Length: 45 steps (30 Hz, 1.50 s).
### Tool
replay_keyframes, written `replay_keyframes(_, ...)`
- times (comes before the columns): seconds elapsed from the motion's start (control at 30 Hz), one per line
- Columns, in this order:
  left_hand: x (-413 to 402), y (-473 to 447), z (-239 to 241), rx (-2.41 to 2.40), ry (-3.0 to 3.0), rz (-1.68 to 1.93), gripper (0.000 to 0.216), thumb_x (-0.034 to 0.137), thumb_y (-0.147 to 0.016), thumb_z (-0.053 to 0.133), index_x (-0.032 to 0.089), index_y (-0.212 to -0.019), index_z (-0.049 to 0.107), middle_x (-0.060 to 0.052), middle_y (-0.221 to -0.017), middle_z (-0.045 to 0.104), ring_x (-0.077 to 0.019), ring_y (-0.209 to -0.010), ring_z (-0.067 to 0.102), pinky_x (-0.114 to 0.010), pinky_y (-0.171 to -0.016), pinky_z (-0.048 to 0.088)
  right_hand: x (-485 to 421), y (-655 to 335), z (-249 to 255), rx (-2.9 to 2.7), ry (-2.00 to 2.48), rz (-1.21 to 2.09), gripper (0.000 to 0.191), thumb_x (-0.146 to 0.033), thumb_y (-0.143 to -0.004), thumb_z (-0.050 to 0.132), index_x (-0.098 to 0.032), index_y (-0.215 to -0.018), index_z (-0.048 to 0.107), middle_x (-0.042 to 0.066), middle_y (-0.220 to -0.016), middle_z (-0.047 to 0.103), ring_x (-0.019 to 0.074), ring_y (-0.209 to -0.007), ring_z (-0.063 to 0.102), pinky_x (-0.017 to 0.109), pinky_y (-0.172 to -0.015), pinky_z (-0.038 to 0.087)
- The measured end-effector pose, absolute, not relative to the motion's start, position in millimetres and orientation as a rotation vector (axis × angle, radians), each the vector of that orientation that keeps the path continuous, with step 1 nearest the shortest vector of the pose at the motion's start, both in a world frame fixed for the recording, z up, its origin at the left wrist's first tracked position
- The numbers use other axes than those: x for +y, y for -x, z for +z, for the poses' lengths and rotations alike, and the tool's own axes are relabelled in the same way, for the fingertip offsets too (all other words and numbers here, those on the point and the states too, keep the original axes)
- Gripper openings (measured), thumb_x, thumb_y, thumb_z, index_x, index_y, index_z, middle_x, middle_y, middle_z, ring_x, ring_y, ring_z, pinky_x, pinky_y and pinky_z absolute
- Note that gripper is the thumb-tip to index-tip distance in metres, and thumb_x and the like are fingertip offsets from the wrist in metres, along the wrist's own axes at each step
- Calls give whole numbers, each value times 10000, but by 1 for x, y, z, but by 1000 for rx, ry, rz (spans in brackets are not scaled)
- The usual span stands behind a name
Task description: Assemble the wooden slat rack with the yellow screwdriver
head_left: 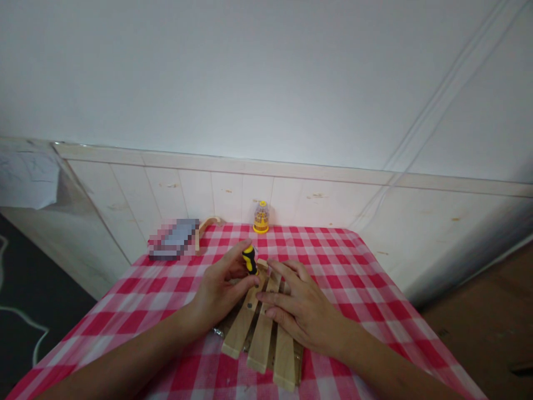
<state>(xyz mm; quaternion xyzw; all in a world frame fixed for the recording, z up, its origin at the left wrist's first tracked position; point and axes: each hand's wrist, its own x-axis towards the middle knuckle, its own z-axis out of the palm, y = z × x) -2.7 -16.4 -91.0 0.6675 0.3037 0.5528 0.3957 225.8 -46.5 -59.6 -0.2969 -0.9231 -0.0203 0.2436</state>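
Observation:
My left hand (222,289) is closed round a yellow and black screwdriver (250,260). The tool stands nearly upright, with its lower end at the left slat of a wooden slatted piece (260,339); its tip is too small to make out. Several pale slats fan out towards me, and a dark round screw or hole (249,305) shows on the left one. My right hand (302,305) lies spread over the middle and right slats, pressing on their upper part and hiding it. Under the slats is a brownish, shiny layer that I cannot identify.
A red and white checked cloth (166,311) covers the table. At the back stands a yellow screwdriver-bit holder (261,219) near the panelled wall (227,194). Back left are a curved wooden piece (199,236) and a blurred dark flat object (175,239).

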Motion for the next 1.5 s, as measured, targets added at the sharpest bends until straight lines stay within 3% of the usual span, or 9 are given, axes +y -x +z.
replay_keyframes(0.6, -12, 2, -93, 860, -1723, 1371, 621, 188, -847, 769, 244, -1419, 535, -17, -968, 790, -177, -850, 784, -281, -775, 631, -45, -226, -62, -2491, 772, -71, 342, -352, -1086, 459, -250, -1256, 739, 147, -1473, 566, 307, -1396, 467, 574, -1116, 433)
replay_keyframes(0.87, -15, 2, -86, 744, -1834, 1293, 661, 163, -929, 646, 304, -1537, 427, -46, -1093, 760, -174, -922, 775, -292, -810, 630, -45, -226, -63, -2496, 796, -66, 334, -360, -1079, 477, -251, -1262, 734, 147, -1471, 561, 315, -1390, 459, 566, -1111, 441)
replay_keyframes(1.07, -17, 6, -86, 737, -1916, 1214, 662, 173, -986, 565, 280, -1595, 330, -86, -1117, 748, -174, -923, 753, -291, -818, 613, -44, -225, -63, -2487, 780, -54, 332, -364, -1078, 480, -238, -1240, 740, 152, -1459, 575, 316, -1372, 481, 573, -1111, 438)
replay_keyframes(1.27, -19, 8, -89, 700, -1935, 1153, 678, 148, -1022, 489, 322, -1629, 242, -80, -1170, 735, -168, -1013, 727, -309, -906, 591, -45, -226, -64, -2502, 791, -88, 321, -345, -1074, 488, -238, -1248, 735, 159, -1461, 574, 320, -1398, 457, 578, -1106, 443)
replay_keyframes(1.4, -17, 5, -90, 674, -1896, 1221, 706, 129, -1012, 510, 346, -1628, 241, -79, -1185, 725, -174, -1044, 730, -308, -894, 596, -45, -226, -63, -2501, 783, -85, 309, -338, -1069, 500, -246, -1248, 734, 144, -1480, 564, 313, -1394, 462, 572, -1112, 440)
replay_keyframes(1.5, -18, 4, -88, 656, -1838, 1343, 708, 124, -993, 566, 373, -1599, 298, -52, -1128, 735, -156, -955, 752, -283, -833, 608, -45, -226, -63, -2502, 779, -67, 319, -338, -1076, 484, -242, -1259, 727, 147, -1525, 524, 307, -1412, 446, 578, -1126, 426)
